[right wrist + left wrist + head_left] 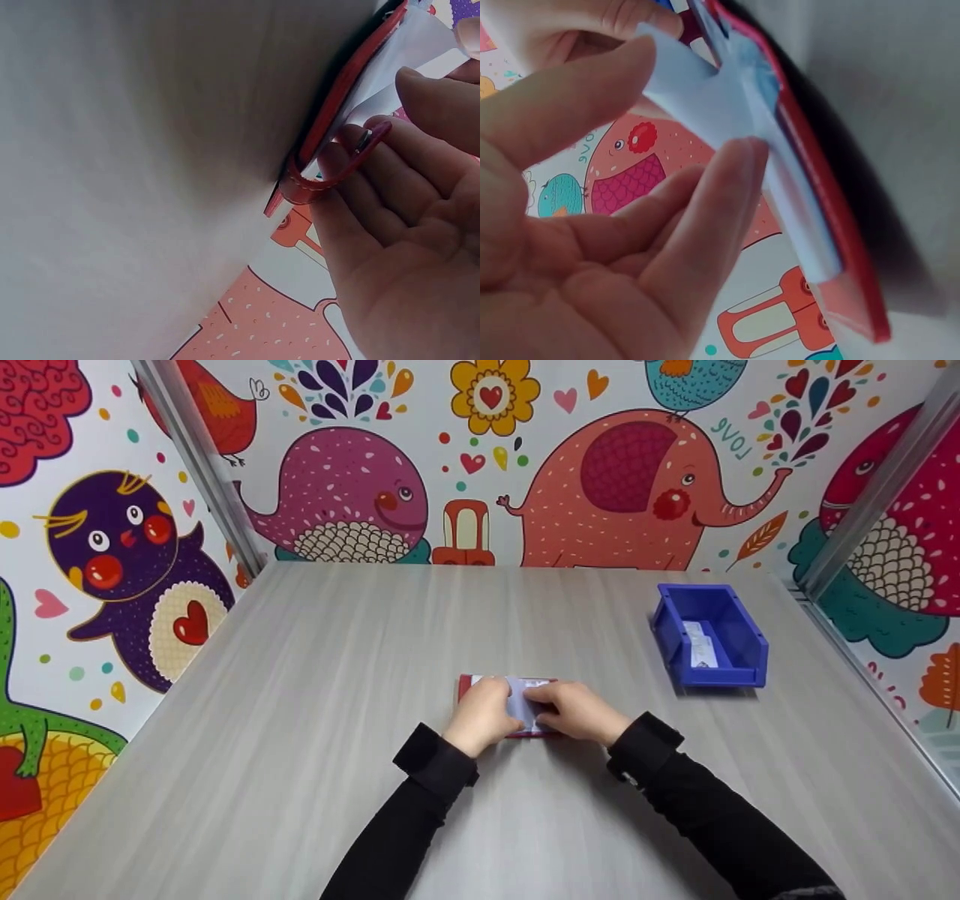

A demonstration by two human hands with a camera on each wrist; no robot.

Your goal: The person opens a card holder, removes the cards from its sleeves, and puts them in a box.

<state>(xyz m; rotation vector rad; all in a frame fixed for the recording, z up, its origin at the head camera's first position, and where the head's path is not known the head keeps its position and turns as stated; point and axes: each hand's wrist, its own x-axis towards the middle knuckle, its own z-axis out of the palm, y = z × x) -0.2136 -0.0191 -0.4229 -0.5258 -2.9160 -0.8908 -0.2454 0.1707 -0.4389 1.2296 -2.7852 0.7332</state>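
A red card holder point(463, 687) with a snap strap point(341, 169) lies on the table, its translucent plastic sleeves point(519, 703) facing up. From the left, my left hand point(484, 716) holds a raised sleeve point(697, 94); in the left wrist view the thumb is at its upper edge and a fingertip lower down. My right hand point(581, 711) grips the holder's right side. The right wrist view puts its thumb against a sleeve, with the strap crossing in front of the other fingers. Both hands hide much of the holder in the head view.
A blue open-fronted bin point(726, 677) stands at the back right of the table point(337, 645), with white printed papers point(702, 649) inside. Walls with cartoon animals enclose the back and both sides, joined by metal posts point(870, 487).
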